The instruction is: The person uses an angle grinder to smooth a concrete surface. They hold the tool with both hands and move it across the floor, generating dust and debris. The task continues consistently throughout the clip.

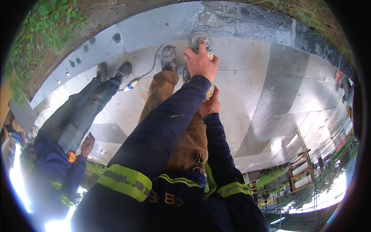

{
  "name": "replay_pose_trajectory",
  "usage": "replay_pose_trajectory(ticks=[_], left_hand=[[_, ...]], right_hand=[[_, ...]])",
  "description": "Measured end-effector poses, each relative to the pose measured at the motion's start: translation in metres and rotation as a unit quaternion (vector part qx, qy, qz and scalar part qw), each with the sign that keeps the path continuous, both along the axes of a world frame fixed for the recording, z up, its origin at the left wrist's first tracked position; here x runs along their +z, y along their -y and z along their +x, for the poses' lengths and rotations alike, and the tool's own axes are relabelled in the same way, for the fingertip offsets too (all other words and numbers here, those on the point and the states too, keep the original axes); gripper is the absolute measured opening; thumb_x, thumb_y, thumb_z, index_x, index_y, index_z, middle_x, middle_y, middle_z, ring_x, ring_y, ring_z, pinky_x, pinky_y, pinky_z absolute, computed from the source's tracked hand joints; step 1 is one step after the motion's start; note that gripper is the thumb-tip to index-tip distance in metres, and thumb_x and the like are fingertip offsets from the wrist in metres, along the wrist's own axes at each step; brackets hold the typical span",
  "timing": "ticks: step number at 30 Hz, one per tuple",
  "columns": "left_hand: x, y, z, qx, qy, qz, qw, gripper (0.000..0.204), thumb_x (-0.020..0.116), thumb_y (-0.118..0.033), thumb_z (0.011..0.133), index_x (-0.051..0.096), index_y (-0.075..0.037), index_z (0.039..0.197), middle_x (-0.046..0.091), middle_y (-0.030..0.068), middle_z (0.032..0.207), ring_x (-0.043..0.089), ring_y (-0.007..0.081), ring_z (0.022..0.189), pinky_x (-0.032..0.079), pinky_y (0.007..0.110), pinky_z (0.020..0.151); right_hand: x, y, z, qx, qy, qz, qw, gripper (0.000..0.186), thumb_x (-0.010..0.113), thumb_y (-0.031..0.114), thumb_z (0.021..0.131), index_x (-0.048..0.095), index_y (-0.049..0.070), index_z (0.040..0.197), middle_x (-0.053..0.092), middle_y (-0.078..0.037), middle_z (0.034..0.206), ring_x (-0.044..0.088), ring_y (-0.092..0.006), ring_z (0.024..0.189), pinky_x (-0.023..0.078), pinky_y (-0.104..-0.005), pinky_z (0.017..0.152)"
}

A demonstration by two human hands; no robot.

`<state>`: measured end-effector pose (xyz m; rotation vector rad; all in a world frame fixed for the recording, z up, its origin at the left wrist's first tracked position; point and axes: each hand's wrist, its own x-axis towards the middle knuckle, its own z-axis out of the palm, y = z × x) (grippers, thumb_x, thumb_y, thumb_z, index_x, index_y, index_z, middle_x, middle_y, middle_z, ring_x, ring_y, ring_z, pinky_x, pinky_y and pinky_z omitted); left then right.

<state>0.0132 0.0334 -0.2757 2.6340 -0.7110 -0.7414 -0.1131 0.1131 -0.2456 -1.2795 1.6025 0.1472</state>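
An angle grinder (210,93) is held in both my hands, its round head (194,41) lying against the grey stone edging. My left hand (200,62) wraps over the front of the tool, one finger stretched forward onto the head. Behind it, my right hand (212,103) is closed around the rear of the body, partly covered by my left sleeve. The disc's underside is hidden. Beneath the tool, the grey edging (154,31) meets paler paving slabs (241,58). A dark cable (155,62) lies left of my shoe (168,58).
A blue and white plug connector (131,85) lies on the paving. At the left stands another person in jeans (83,112), one hand (88,145) lowered. Soil and green plants (46,31) border the edging. A wooden frame (300,173) stands at the lower right.
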Motion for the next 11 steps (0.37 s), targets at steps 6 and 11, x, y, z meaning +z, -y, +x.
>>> replay_pose_trajectory(ticks=[6,11], left_hand=[[-0.007,0.008,-0.001,0.006,-0.005,-0.031,1.000,0.074,0.077,-0.029,0.074,0.045,-0.014,0.140,0.035,0.0275,0.114,0.040,0.0490,0.107,0.042,0.055,0.093],[0.002,0.002,-0.002,0.041,-0.037,0.001,0.998,0.077,0.077,-0.029,0.074,0.043,-0.015,0.141,0.037,0.0264,0.113,0.039,0.0482,0.112,0.041,0.055,0.095]], right_hand=[[-0.007,0.008,-0.003,-0.007,0.000,0.002,1.000,0.085,0.083,0.024,0.071,0.034,0.015,0.140,0.068,-0.024,0.110,0.066,-0.0418,0.104,0.054,-0.0456,0.086],[-0.010,0.001,-0.015,0.033,-0.003,0.001,0.999,0.085,0.081,0.028,0.074,0.032,0.014,0.142,0.068,-0.023,0.111,0.066,-0.0411,0.105,0.054,-0.0472,0.086]])
